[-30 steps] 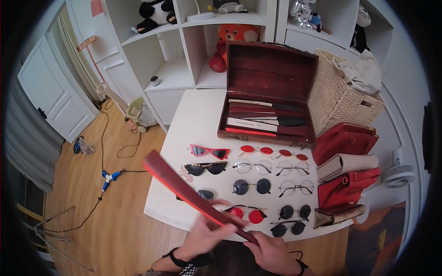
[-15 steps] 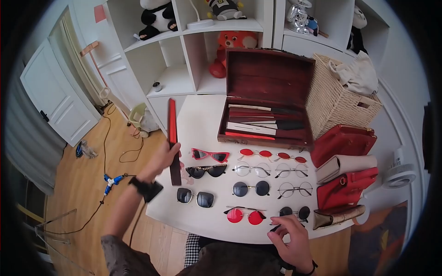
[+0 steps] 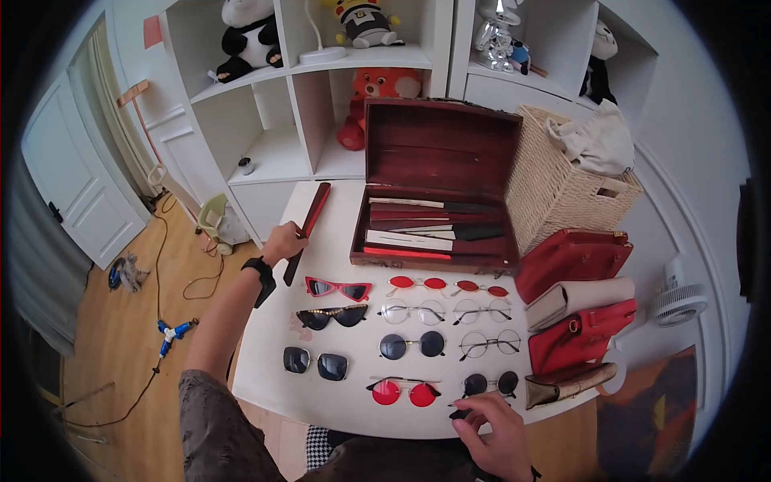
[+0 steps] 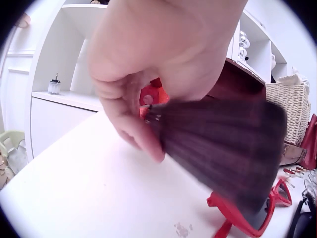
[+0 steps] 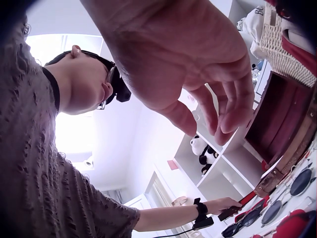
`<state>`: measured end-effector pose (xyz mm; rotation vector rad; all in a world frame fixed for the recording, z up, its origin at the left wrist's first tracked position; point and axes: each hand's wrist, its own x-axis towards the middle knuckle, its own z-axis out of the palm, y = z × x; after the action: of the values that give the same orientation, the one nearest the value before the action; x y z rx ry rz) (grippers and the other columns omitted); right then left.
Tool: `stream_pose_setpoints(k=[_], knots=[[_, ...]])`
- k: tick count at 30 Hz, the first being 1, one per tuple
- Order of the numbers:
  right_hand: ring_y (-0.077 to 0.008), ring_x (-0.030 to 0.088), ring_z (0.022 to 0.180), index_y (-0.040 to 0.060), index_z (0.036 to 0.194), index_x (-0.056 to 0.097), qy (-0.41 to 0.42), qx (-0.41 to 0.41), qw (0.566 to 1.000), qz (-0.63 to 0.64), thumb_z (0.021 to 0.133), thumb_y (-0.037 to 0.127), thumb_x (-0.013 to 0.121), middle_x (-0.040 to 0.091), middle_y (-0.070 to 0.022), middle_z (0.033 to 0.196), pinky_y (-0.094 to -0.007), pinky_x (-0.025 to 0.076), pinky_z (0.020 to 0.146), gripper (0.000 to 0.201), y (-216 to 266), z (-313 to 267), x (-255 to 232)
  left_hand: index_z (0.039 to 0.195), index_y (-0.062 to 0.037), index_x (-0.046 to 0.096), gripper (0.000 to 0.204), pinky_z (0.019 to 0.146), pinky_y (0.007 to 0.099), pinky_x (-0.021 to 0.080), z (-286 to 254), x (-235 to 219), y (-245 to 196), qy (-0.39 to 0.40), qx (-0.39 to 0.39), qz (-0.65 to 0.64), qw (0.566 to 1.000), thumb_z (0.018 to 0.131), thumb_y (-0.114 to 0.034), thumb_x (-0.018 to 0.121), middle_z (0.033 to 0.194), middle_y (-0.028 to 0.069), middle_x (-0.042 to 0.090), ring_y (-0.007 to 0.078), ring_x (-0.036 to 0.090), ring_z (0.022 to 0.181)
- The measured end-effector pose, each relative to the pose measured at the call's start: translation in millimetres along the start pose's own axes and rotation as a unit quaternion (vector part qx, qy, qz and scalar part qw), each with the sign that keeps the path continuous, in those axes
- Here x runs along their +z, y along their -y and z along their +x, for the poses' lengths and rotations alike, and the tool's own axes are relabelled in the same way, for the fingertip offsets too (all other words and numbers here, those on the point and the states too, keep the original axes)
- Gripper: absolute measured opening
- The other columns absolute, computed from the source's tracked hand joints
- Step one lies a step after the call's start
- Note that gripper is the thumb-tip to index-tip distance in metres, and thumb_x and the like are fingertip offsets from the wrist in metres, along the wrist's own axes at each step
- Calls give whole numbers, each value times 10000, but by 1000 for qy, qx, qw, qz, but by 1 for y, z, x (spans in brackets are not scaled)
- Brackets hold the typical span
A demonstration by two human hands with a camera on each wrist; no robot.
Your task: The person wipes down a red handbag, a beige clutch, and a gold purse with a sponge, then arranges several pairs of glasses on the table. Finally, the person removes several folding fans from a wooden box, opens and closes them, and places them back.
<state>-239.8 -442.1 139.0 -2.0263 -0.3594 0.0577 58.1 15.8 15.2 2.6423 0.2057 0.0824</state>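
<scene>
My left hand grips a closed folding fan, dark with a red edge, over the far left part of the white table. Up close in the left wrist view, the dark ribs of the fan point toward red cat-eye sunglasses. Above the table's front right edge, my right hand hangs with fingers loosely bent and holds nothing. It partly covers a pair of dark glasses. An open red-brown case at the back holds several closed fans.
Rows of glasses, including red round ones and square dark ones, lie across the table. Red and beige handbags line the right side. A woven basket stands behind them, and white shelves rise at the back.
The fan was first in both hands, spanning the front of the table. The right hand let go and moved right; the left hand carried the fan to the far left of the table.
</scene>
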Motion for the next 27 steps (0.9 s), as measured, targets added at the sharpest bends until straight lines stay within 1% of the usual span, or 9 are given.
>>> stream_pose_setpoints(k=[4, 8, 9, 14, 16, 18, 20, 23, 27], knots=[[-168, 588, 711, -13, 1097, 621, -2, -11, 1000, 3, 905, 43, 651, 595, -108, 984, -272, 459, 620, 203, -1, 5, 4, 1064, 49, 624, 412, 645, 322, 589, 2, 3, -7, 81, -36, -46, 995, 778, -227, 730, 849, 173, 713, 220, 715, 679], [-161, 590, 715, -8, 1099, 623, 15, -1, 1000, 12, 902, 47, 654, 598, -103, 982, -272, 461, 627, 206, -5, 8, 8, 1123, 45, 590, 441, 639, 314, 586, 3, 4, -7, 86, -31, -65, 994, 823, -250, 723, 868, 162, 711, 204, 711, 684], [-158, 589, 715, -5, 1101, 624, 18, -7, 1000, 10, 901, 49, 655, 599, -101, 979, -274, 462, 628, 209, -7, 10, 9, 1136, 81, 559, 460, 626, 327, 598, 0, 1, -10, 92, -33, -74, 992, 820, -221, 703, 854, 200, 693, 251, 720, 698], [-154, 578, 699, 3, 1109, 626, 21, 0, 1000, 12, 904, 62, 655, 604, -95, 975, -270, 453, 624, 215, -8, 15, 10, 1152, 80, 553, 504, 634, 328, 610, -14, -4, -12, 103, -82, -114, 985, 839, -282, 713, 933, 214, 685, 264, 722, 726], [-153, 570, 690, 5, 1110, 626, 26, 2, 1000, 16, 905, 67, 655, 606, -93, 975, -267, 449, 619, 216, -8, 17, 11, 1158, 77, 550, 528, 613, 313, 609, -24, -8, -15, 142, -55, -101, 983, 837, -307, 719, 925, 199, 684, 260, 723, 716], [-148, 554, 671, 7, 1115, 628, 32, -2, 999, 14, 908, 70, 651, 606, -86, 971, -261, 440, 607, 217, -7, 17, 12, 1139, 74, 555, 539, 691, 376, 601, -29, -4, -11, 153, -66, -85, 982, 838, -342, 720, 963, 232, 675, 313, 714, 805], [-145, 551, 668, 9, 1116, 630, 34, -9, 999, 17, 910, 72, 650, 606, -84, 975, -263, 440, 602, 217, -11, 17, 14, 1119, 77, 543, 542, 807, 448, 554, -19, 11, 0, 25, 25, 122, 992, 830, -348, 717, 1033, 277, 639, 379, 670, 922], [-142, 551, 668, 11, 1123, 630, 24, -15, 1000, 11, 915, 81, 647, 605, -82, 986, -267, 441, 597, 220, -14, 19, 14, 1125, 17, 526, 405, 845, 491, 508, -25, 3, -46, -112, 138, 18, 984, 872, -269, 658, 1072, 257, 582, 429, 617, 951], [-149, 570, 686, 12, 1134, 627, 0, -20, 1000, -7, 925, 101, 644, 606, -89, 1009, -274, 451, 599, 228, -15, 26, 15, 1122, 3, 578, 397, 927, 440, 478, -38, 2, -139, -89, 304, 0, 949, 885, -308, 645, 1106, 191, 578, 372, 553, 1065]])
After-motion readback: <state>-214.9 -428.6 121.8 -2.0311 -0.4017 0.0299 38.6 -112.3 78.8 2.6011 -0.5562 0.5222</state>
